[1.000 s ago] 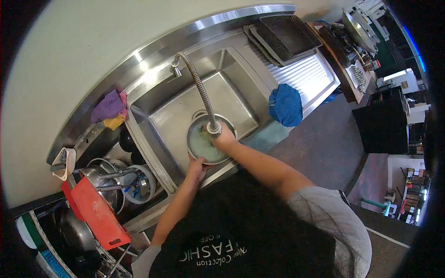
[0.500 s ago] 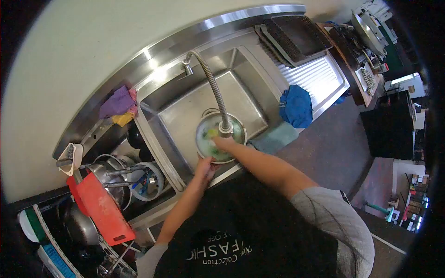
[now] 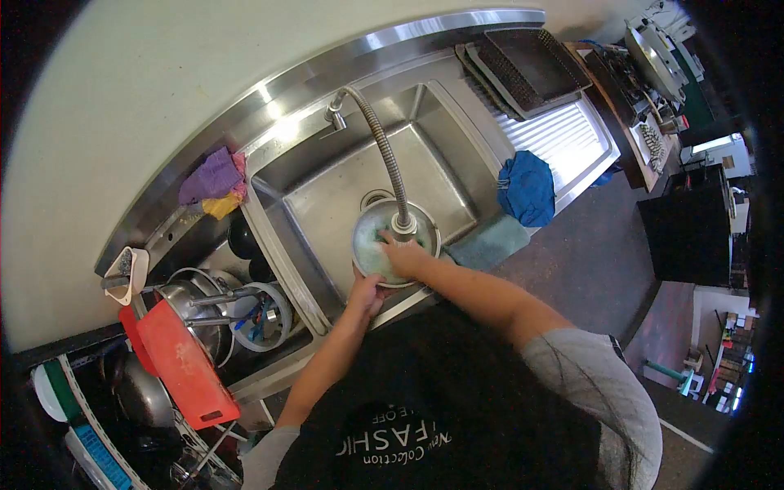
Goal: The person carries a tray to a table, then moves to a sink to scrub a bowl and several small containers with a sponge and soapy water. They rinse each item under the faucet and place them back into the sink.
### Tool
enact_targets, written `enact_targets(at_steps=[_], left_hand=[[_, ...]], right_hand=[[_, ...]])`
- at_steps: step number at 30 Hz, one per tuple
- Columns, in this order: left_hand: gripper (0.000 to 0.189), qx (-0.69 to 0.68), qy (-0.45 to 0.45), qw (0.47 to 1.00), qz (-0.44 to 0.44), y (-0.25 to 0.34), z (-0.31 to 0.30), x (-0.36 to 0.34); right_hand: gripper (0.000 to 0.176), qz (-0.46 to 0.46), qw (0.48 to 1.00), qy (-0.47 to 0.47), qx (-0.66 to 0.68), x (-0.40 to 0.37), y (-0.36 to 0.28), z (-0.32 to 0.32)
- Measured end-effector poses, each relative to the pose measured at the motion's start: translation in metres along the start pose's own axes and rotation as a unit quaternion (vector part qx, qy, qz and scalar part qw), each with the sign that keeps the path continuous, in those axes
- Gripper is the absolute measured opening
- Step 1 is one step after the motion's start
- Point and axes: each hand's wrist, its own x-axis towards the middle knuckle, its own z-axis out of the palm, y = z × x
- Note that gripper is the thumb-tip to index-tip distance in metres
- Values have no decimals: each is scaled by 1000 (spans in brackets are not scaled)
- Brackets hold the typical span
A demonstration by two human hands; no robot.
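Note:
A round metal bowl with whitish-green suds sits at the near side of the steel sink. My left hand grips its near rim, thumb on top and fingers underneath. My right hand reaches inside, fingers bent down into the suds; what lies under them is hidden. Above the bowl hangs the spray head of a flexible tap hose, close to the right hand and partly covering the bowl. The sink drain shows just beyond the bowl.
A blue cloth and a grey-green cloth lie on the sink's right edge. Purple and yellow cloths lie at the left. Pots and a utensil tub stand left, by a red board. Dark trays stand at the back.
The yellow-green patch seen at my right fingertips no longer shows, and the suds look whiter. My right fingers have shifted within the bowl. The view has moved slightly.

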Motion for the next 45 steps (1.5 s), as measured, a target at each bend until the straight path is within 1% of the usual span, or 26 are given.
enact_targets(at_steps=[1,3,5,10,11,12,13,15,17,18,20,22,24,25,26,27,29,30,31,34,37,40,41,42,44,45], left_hand=[[77,-14,7,1000,-7,-3,-4,2],[76,-34,17,999,-22,-5,-10,6],[76,-45,23,998,-40,-6,-16,8],[75,-29,6,999,-12,-2,-7,3],[75,-21,4,1000,-10,0,-4,1],[75,-14,13,1000,-3,2,1,-3],[75,-8,22,1000,4,6,10,-9],[75,3,21,1000,9,8,14,-11],[76,14,2,1000,3,7,10,-8],[76,9,4,1000,-4,9,11,-9],[77,0,8,1000,-17,13,16,-12],[78,19,18,1000,-9,15,23,-17],[80,19,22,1000,-7,14,22,-17],[80,10,20,1000,-8,13,19,-15],[81,1,18,1000,-10,11,15,-13],[82,0,12,1000,-10,8,10,-10],[84,0,-1,1000,-10,4,5,-4],[85,5,10,1000,-9,4,6,-5],[86,10,21,1000,-9,6,10,-8],[88,29,20,999,1,13,18,-15],[87,39,23,999,3,14,21,-16],[86,43,25,999,4,15,24,-18],[86,44,22,999,5,15,25,-18],[85,46,18,999,-3,15,25,-19],[82,49,9,999,-20,17,24,-18],[81,38,3,999,-17,14,20,-16]], right_hand=[[54,16,997,-24,66,3,-3,2],[50,117,973,9,199,4,-16,-5],[47,155,947,55,275,7,-19,-5],[49,99,922,204,314,42,22,22],[51,162,930,140,299,35,12,-4],[53,224,930,75,281,13,-15,-57],[55,285,922,10,261,0,-31,-87],[44,181,960,154,145,20,4,-37],[43,94,968,218,82,28,32,6],[46,62,972,211,79,22,33,14],[52,37,987,150,36,10,25,21],[58,53,997,40,-43,-14,-17,-18],[56,53,986,88,132,-6,-13,-3],[55,52,968,111,219,0,-9,6],[51,38,991,31,126,12,-2,12],[48,24,998,-50,31,24,2,8],[37,107,986,-72,104,26,1,3],[31,201,942,-10,267,10,-19,-25],[28,285,860,51,420,1,-31,-41],[39,171,886,148,405,9,-2,-17],[49,145,911,249,296,16,12,-13],[53,201,934,124,267,-4,-11,-57],[54,166,958,151,178,2,1,-40],[55,131,972,178,87,12,23,-5],[57,80,983,153,-56,4,24,11],[58,65,987,104,-105,-10,6,-1]])
